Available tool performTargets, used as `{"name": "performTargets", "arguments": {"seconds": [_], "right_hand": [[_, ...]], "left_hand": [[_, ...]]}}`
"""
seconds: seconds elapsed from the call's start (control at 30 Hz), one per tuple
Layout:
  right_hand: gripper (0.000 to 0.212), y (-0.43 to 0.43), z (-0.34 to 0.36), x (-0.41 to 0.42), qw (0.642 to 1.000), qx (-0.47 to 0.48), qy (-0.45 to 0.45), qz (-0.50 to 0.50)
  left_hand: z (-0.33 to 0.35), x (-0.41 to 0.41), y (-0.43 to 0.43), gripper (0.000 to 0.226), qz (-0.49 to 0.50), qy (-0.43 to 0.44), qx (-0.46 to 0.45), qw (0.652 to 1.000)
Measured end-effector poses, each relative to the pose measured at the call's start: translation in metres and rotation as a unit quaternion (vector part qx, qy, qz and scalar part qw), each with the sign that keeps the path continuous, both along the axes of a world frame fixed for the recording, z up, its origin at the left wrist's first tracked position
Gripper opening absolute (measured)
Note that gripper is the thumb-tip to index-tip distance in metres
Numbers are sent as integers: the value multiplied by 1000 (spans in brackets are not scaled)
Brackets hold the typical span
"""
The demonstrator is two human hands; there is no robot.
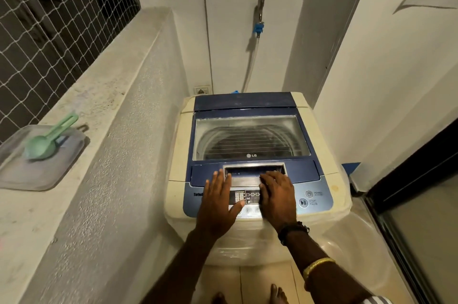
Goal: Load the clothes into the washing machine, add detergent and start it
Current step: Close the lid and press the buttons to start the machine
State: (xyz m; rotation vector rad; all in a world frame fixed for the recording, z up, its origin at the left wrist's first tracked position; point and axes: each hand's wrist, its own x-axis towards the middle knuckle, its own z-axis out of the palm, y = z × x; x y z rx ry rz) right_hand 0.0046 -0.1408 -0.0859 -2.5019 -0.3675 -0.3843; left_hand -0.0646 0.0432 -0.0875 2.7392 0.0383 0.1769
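Warm, fairly dim indoor light falls from above and behind the camera, leaving the walls a dull cream. The netted window [57,18] at upper left is dark. The tap [259,16] on the back wall throws a soft shadow down and to the left. The glass lid [250,137] of the washing machine [255,179] shows pale, hazy glare. Wide-angle distortion bends the ledge [99,110] and walls outward at the edges. The green scoop [47,140] looks slightly soft, and both hands are mildly blurred.

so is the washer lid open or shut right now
Shut. The lid lies flat on the washing machine, drum visible only through its window. Both hands rest at its front handle.
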Motion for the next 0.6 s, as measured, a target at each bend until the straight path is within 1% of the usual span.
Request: {"name": "performTargets", "arguments": {"seconds": [0.17,0.3,0.4,0.6], "right_hand": [[33,-2,-4,-19,999,9,-2,-36],[35,-10,-5,-34,998,15,-3,-58],[33,-24,-8,-43,997,6,-5,-82],[39,-58,-3,-55,988,-58,11,-142]], "left_hand": [[-4,-15,3,102,5,29,27,999],[-2,-20,1,103,19,40,31,999],[-1,-20,-3,104,33,41,16,998],[2,-19,-12,110,66,73,5,995]]}}
